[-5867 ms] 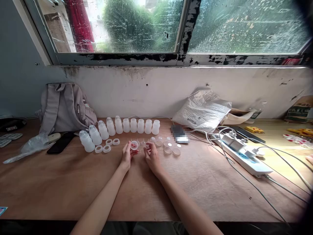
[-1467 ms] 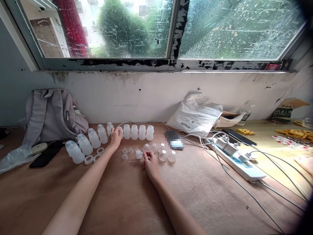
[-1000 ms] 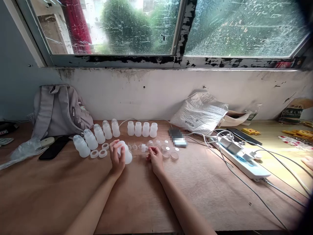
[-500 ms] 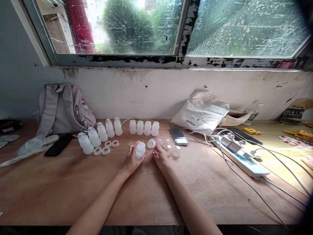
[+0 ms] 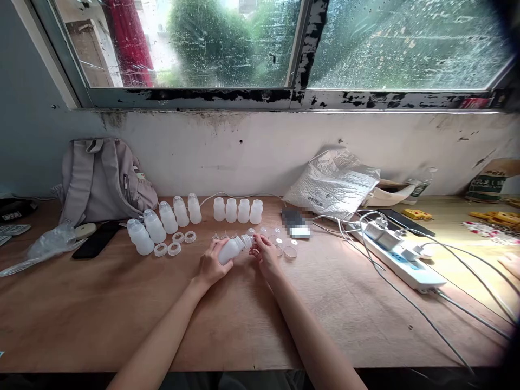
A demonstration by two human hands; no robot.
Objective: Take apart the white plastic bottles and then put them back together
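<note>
Head view: bottle (image 5: 229, 250) and cap (image 5: 246, 240), apart a moment ago, now meet at the bottle's mouth; our left hand (image 5: 210, 266) curls round the bottle, tilted rightward above the table (image 5: 227, 319); our right hand (image 5: 265, 255) pinches the cap; we judge the fitting begun, though whether the cap is seated we cannot tell.

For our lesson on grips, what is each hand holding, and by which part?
The left hand holds a bottle around its body. The right hand holds a clear top by the end facing away from the bottle.
</note>
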